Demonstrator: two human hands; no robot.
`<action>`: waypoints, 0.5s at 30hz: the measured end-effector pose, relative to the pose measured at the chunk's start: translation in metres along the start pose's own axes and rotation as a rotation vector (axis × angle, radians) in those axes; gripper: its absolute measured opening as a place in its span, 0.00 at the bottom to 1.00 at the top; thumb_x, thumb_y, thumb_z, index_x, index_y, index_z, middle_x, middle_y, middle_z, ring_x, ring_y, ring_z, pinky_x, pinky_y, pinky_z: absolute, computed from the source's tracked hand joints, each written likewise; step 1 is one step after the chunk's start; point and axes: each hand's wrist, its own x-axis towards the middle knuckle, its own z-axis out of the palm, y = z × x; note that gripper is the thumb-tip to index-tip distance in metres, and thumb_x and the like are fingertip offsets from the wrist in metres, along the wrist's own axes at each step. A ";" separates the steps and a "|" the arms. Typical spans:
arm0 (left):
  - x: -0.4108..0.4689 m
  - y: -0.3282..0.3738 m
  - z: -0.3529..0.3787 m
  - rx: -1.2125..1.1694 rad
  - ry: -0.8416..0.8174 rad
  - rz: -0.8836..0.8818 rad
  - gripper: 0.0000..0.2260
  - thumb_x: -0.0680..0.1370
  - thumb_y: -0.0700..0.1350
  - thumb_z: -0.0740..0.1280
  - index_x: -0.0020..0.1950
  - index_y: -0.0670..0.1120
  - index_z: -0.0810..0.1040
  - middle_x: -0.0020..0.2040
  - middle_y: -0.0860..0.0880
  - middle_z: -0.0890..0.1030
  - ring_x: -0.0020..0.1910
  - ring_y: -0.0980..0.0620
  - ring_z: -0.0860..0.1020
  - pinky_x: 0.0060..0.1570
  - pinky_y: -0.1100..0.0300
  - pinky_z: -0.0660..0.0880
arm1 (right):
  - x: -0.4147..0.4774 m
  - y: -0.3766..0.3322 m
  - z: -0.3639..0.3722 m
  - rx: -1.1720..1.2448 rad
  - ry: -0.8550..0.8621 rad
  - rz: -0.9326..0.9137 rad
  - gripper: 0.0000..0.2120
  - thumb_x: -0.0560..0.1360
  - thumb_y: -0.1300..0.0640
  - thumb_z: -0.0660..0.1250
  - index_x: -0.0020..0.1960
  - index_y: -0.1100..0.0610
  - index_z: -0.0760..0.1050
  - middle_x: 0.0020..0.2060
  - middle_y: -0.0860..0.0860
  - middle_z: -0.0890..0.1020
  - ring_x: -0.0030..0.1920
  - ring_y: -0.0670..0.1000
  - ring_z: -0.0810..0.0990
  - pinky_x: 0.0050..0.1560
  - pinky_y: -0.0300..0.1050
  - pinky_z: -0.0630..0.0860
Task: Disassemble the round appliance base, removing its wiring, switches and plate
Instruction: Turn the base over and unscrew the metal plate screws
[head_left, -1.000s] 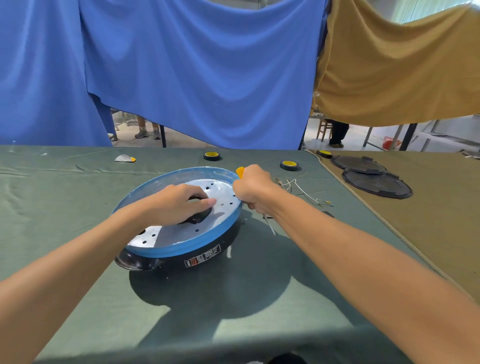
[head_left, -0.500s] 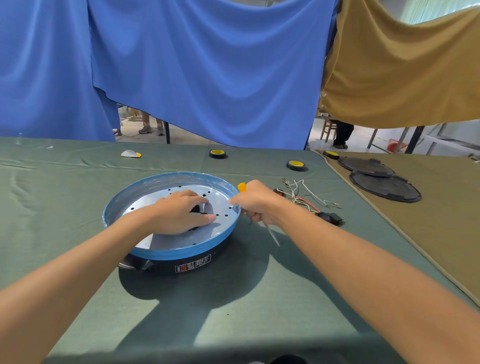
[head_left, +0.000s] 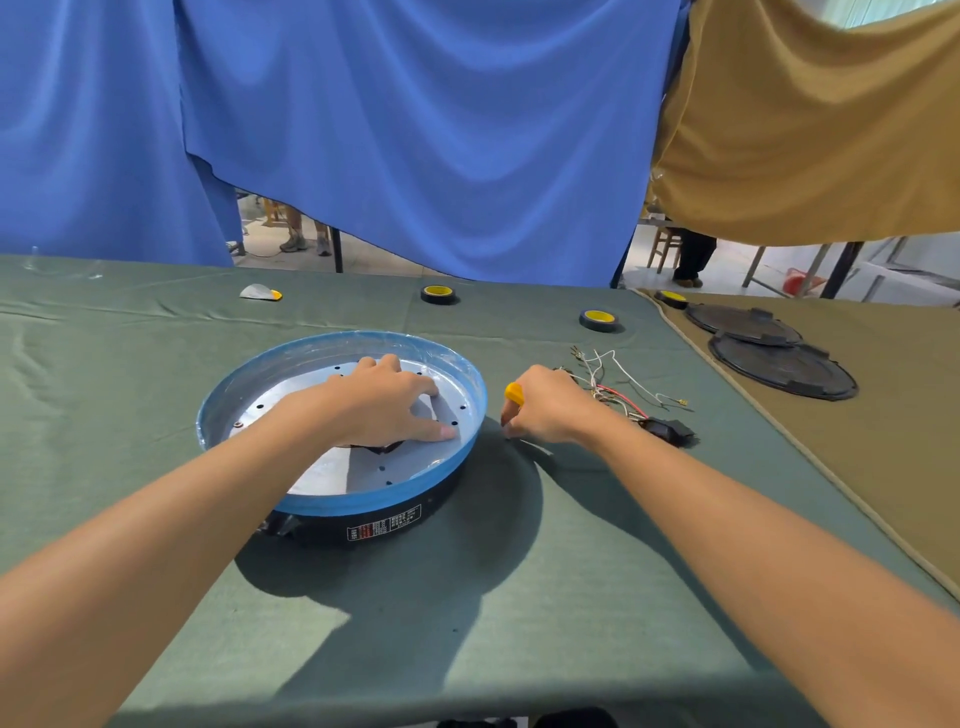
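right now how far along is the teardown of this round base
Done: the wiring and black switches lie on the cloth, right of the base. In hand: the left hand presses on the perforated plate, over a dark part; the right hand grips a yellow-handled screwdriver beside the base. Left: the plate sits in the base, not yet lifted out.

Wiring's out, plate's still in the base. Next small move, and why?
Probably bring the screwdriver in the right hand to the apparent screw at the left edge of the plate, which the left hand steadies; it seems to hold the plate down.
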 end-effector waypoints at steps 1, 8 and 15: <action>0.001 0.000 0.000 -0.002 0.002 0.001 0.33 0.69 0.73 0.60 0.69 0.60 0.67 0.58 0.48 0.67 0.64 0.42 0.64 0.61 0.42 0.68 | 0.000 0.000 0.000 -0.014 -0.002 0.004 0.06 0.69 0.57 0.74 0.45 0.56 0.83 0.45 0.56 0.84 0.47 0.56 0.81 0.49 0.48 0.80; 0.001 -0.001 0.003 0.015 0.007 0.004 0.33 0.69 0.73 0.58 0.70 0.60 0.66 0.61 0.47 0.68 0.64 0.42 0.65 0.60 0.43 0.69 | -0.007 0.024 -0.017 -0.058 0.045 0.032 0.09 0.70 0.62 0.73 0.33 0.52 0.79 0.40 0.57 0.84 0.40 0.53 0.81 0.40 0.45 0.78; -0.003 0.001 0.002 0.009 0.000 0.010 0.32 0.70 0.72 0.58 0.71 0.59 0.66 0.59 0.47 0.68 0.64 0.42 0.64 0.62 0.43 0.67 | -0.015 0.062 -0.022 -0.010 0.076 0.080 0.01 0.71 0.60 0.74 0.43 0.56 0.84 0.38 0.49 0.82 0.43 0.50 0.80 0.44 0.43 0.78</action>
